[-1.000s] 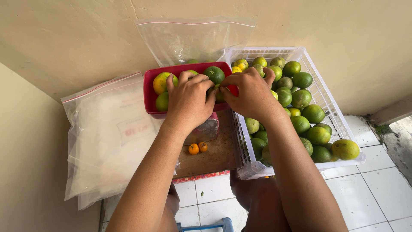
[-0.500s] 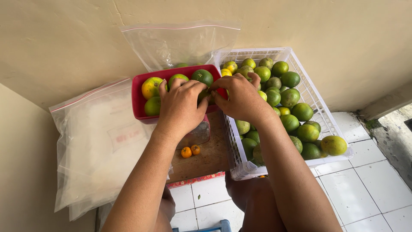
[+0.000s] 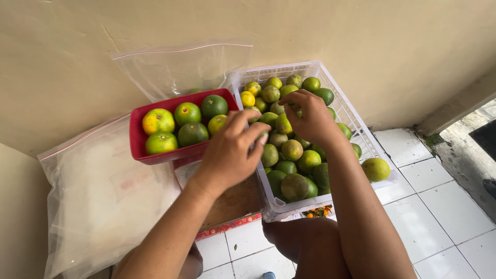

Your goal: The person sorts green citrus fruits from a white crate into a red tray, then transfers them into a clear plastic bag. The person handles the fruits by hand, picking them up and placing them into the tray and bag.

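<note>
**Picking through green citrus on a tiled floor**

Pinching one green-yellow fruit [image 3: 287, 123] in the white lattice crate [image 3: 361, 135], the right hand [image 3: 309, 118] curls its fingers; the left hand [image 3: 231, 152] hovers loosely spread at the crate's edge, holding nothing. Beside it sits a glossy red plastic tub [image 3: 138, 135], clear zip bags [image 3: 98, 201] slumped against a cream wall, white tiles [image 3: 439, 206] below.

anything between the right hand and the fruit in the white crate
Nothing visible does. The right hand is already down on the green citrus fruit in the white crate, fingers among the top ones. The left hand hovers at the crate's left rim.
</note>
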